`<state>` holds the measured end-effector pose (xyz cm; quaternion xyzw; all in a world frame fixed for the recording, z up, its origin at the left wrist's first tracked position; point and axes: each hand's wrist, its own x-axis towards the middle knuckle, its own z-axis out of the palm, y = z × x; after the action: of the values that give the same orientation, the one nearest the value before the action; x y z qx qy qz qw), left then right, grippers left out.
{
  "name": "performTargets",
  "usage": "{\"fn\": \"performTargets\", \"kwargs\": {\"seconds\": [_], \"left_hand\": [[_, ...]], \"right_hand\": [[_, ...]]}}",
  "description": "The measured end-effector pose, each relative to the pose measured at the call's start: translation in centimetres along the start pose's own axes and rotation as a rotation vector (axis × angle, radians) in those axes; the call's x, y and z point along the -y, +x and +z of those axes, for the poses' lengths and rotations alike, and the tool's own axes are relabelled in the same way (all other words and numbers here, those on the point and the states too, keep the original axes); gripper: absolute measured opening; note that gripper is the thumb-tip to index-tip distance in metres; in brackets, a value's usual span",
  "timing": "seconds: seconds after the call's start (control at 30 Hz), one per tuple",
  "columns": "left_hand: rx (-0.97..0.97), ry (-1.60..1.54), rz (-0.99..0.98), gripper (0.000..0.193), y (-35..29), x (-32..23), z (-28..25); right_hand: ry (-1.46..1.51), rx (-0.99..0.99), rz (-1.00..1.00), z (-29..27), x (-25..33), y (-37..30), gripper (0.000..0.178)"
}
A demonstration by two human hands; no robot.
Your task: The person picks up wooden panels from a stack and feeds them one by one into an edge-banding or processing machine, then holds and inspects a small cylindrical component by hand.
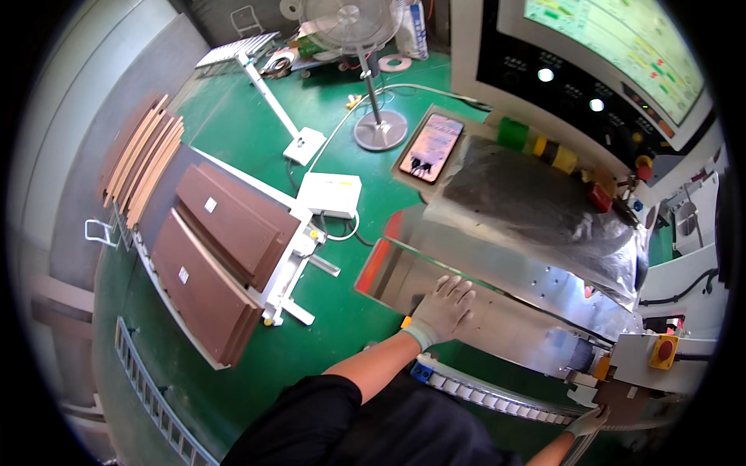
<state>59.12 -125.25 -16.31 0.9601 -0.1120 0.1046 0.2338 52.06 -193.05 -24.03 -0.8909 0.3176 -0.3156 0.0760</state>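
My left hand (pixel 441 311), in a pale glove with a grey-green cuff, lies flat on the bare metal plate (pixel 505 326) of the machine. Its fingers are spread and hold nothing. At the lower right my right hand (pixel 589 422), gloved too, grips the near left edge of a brown board (pixel 624 401). That board lies at the machine's side, below a red button on a yellow box (pixel 664 352). Part of the right hand's fingers is hard to make out. Between the two hands runs a rail of white rollers (pixel 497 398) with a blue end piece.
Brown panels (pixel 225 264) lie stacked on a stand at left, with narrow strips (pixel 144 159) behind. A pedestal fan (pixel 380 128) and a white box (pixel 330 194) with cables stand on the green floor. A phone (pixel 432 147) lies beside plastic-covered material (pixel 536 194) below a control screen (pixel 629 46).
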Motion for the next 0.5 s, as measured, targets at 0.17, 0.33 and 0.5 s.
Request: {"fn": "performTargets", "kwargs": {"seconds": [0.17,0.33,0.5], "left_hand": [[0.015,-0.011,0.016,0.043,0.0,0.4,0.0],[0.023,-0.025,0.033,0.044,-0.4,0.4,-0.5],[0.038,-0.059,0.063,0.045,0.1,0.2,-0.8]], "right_hand": [[-0.014,0.184,-0.023,0.4,0.1,-3.6,0.038],[0.139,0.38,0.019,-4.1,16.6,-12.9,0.029],[0.31,0.548,-0.426,-8.8,31.4,-23.9,0.019]]}}
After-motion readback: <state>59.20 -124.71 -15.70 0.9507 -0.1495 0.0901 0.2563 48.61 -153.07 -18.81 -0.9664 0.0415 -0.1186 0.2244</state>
